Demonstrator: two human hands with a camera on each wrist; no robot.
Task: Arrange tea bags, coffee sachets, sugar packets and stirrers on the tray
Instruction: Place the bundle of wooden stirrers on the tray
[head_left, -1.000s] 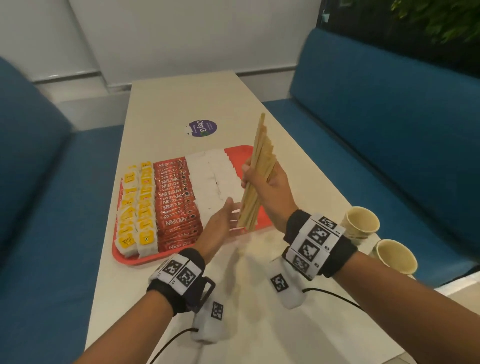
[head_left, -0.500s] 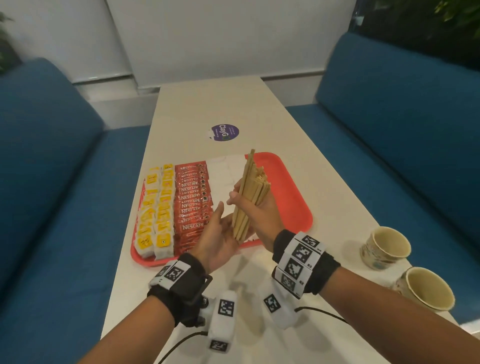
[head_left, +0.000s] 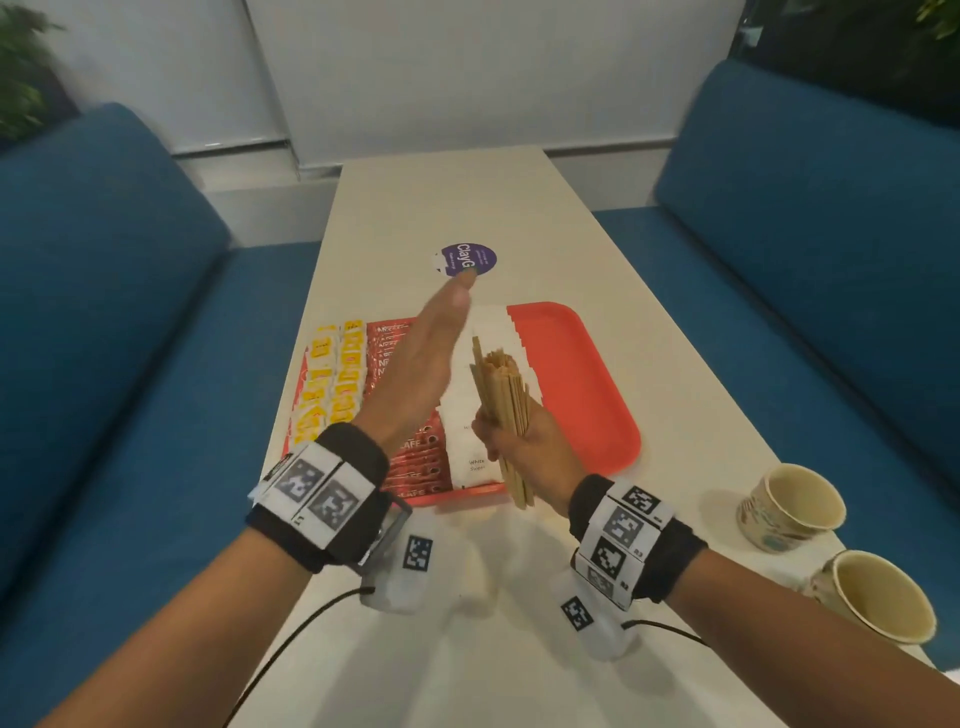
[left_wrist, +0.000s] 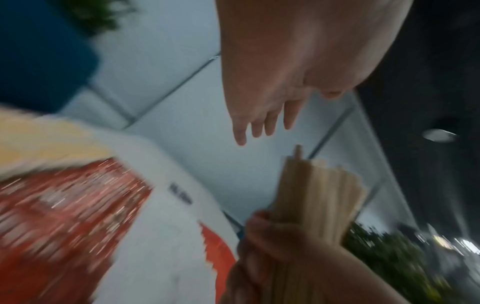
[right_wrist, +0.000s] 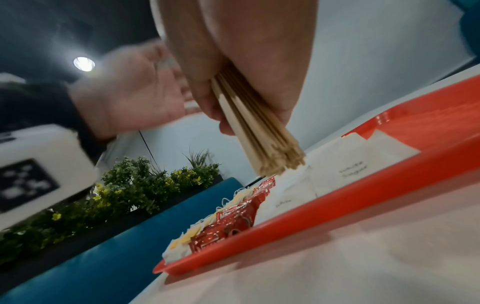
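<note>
Fingers of the right hand curl round a bundle of wooden stirrers, gripping it below its middle. The bundle stands nearly upright over the near edge of the red tray, long axis vertical, top ends fanned and leaning slightly away, bottom ends just above the white sugar packets. The left hand is raised beside the bundle, fingers straight and pressed together, apart from the sticks. Half a second ago that palm lay against the bundle's lower part; it now stands higher and clear of it. Red coffee sachets and yellow tea bags lie in rows toward the tray's left edge. Two paper cups stand on the surface by its right edge.
</note>
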